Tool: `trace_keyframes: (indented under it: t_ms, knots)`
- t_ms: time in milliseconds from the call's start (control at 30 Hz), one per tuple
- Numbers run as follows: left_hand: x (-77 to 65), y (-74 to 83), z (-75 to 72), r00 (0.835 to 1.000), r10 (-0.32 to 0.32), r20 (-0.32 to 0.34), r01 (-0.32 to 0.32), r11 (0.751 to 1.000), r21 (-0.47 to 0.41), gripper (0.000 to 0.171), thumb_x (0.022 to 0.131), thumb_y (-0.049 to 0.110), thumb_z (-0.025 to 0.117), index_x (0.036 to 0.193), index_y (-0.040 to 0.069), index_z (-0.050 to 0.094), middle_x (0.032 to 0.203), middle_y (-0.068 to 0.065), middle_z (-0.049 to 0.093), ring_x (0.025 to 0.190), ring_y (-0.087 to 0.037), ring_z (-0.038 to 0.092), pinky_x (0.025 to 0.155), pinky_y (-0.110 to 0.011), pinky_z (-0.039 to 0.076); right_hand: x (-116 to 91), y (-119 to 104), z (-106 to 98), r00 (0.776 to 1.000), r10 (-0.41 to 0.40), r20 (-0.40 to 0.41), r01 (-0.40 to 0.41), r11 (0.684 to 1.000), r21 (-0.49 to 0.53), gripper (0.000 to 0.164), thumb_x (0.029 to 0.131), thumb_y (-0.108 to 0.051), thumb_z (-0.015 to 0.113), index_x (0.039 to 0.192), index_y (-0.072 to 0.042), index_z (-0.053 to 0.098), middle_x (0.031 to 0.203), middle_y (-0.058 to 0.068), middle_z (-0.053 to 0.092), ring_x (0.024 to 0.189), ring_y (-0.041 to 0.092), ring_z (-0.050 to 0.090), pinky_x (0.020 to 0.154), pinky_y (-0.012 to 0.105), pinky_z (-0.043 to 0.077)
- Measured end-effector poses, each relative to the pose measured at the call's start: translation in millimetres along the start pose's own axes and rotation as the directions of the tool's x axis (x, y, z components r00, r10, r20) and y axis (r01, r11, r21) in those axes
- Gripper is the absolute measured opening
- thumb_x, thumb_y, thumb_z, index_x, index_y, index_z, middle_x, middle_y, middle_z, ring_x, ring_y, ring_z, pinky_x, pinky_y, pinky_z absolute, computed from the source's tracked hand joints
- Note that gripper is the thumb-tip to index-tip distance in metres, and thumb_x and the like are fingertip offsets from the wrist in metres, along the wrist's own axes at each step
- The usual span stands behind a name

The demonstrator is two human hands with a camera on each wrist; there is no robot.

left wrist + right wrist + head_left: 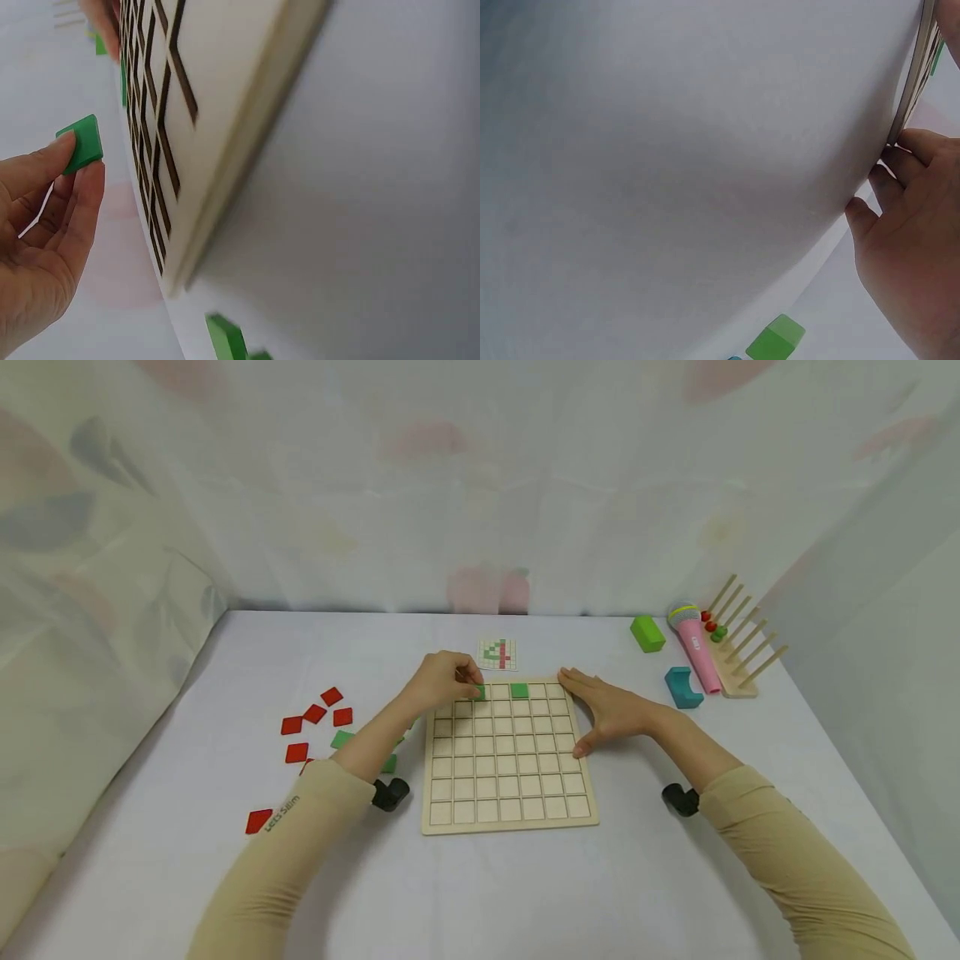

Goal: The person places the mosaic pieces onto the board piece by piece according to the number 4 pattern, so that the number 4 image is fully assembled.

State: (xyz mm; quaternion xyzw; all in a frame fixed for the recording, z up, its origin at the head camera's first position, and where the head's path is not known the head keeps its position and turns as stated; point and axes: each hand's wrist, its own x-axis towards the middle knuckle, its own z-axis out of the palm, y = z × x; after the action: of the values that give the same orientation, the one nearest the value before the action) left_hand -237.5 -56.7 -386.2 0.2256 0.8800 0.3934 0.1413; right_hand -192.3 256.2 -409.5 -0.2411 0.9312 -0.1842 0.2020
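Observation:
A wooden grid board lies flat on the white table. My left hand pinches a green square tile between thumb and fingertips, above the board's far row. Another green tile sits in a cell of that same row, further right. On the board's right side rests my right hand, thumb and fingers spread along the edge and far corner. Just beyond the board is a small pattern card with green and red squares on a grid.
Several red tiles and green tiles lie scattered left of the board, some hidden by my left arm. At the back right are a green block, a teal curved block, a pink toy microphone and a wooden peg stand.

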Motion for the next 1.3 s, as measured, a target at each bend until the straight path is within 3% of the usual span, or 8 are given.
trace_keyframes:
  t_ms: [233,433,767,967,1300]
  knots:
    - [6.5,17.9,16.4,1.000,0.027,0.012,-0.026,0.998,-0.050,0.010,0.087,0.008,0.073,0.097,0.007,0.070,0.100,-0.009,0.073,0.092,-0.021,0.069,0.080,-0.027,0.055,0,1,0,1.000,-0.001,0.001,0.001,1.000,0.006,0.130,0.066,-0.056,0.084,0.157,0.000,0.010,0.167,0.018,0.007,0.156,0.037,0.006,0.125,0.057,0.010]
    - [16.3,26.3,22.3,1.000,-0.002,-0.006,0.001,0.991,-0.131,0.011,0.087,0.009,0.073,0.097,0.008,0.072,0.099,-0.008,0.072,0.089,-0.018,0.067,0.075,-0.024,0.054,0,2,0,1.000,0.006,-0.004,-0.006,1.000,0.021,0.131,0.066,-0.055,0.085,0.157,0.000,0.010,0.167,0.018,0.008,0.156,0.038,0.007,0.124,0.058,0.010]
    - [20.4,18.7,29.9,0.996,-0.079,0.043,0.079,0.997,0.009,0.009,0.085,0.009,0.076,0.094,0.007,0.076,0.098,-0.009,0.075,0.087,-0.018,0.065,0.078,-0.026,0.052,1,2,1,1.000,0.008,-0.005,-0.008,1.000,0.006,0.132,0.064,-0.057,0.084,0.157,0.000,0.010,0.167,0.017,0.008,0.156,0.037,0.007,0.125,0.057,0.010]
    - [22.3,14.3,34.0,0.996,-0.068,0.063,0.065,0.997,0.044,0.007,0.084,0.007,0.077,0.090,0.005,0.076,0.093,-0.010,0.076,0.080,-0.016,0.065,0.070,-0.022,0.051,1,2,1,1.000,0.004,-0.005,-0.004,1.000,-0.002,0.132,0.064,-0.057,0.084,0.157,0.000,0.010,0.167,0.017,0.007,0.156,0.037,0.007,0.125,0.057,0.010]
    - [23.0,13.5,38.3,0.998,-0.043,0.044,0.040,0.996,0.081,0.009,0.082,0.009,0.079,0.090,0.008,0.076,0.094,-0.008,0.077,0.086,-0.019,0.069,0.079,-0.028,0.055,0,2,1,1.000,0.007,-0.006,-0.007,1.000,0.004,0.132,0.064,-0.056,0.084,0.157,0.000,0.010,0.167,0.018,0.008,0.156,0.038,0.008,0.125,0.057,0.011]
